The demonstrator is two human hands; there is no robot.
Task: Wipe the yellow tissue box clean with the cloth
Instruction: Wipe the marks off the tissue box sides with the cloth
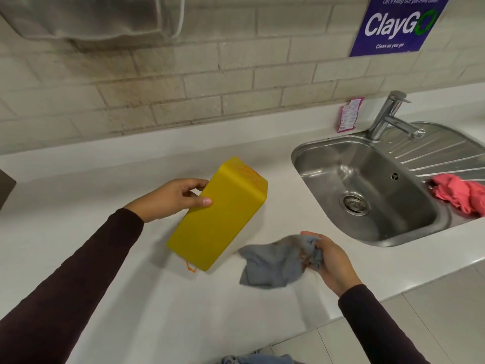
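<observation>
White countertop (157,298) view: your left hand (173,198) grips the yellow tissue box (220,214), long axis slanting away to the right, while your right hand (330,261) bunches the cloth (273,264) just beside its near end.

I see a counter (131,298) running along a wall. At its middle is the box (220,216), tilted, with my left hand (170,198) gripping its left edge. Just right of the box, my right hand (333,261) holds the cloth (270,264). Farther right is the sink (328,164), with a tap (388,116) behind it and a rag (459,193) on its drainboard.
</observation>
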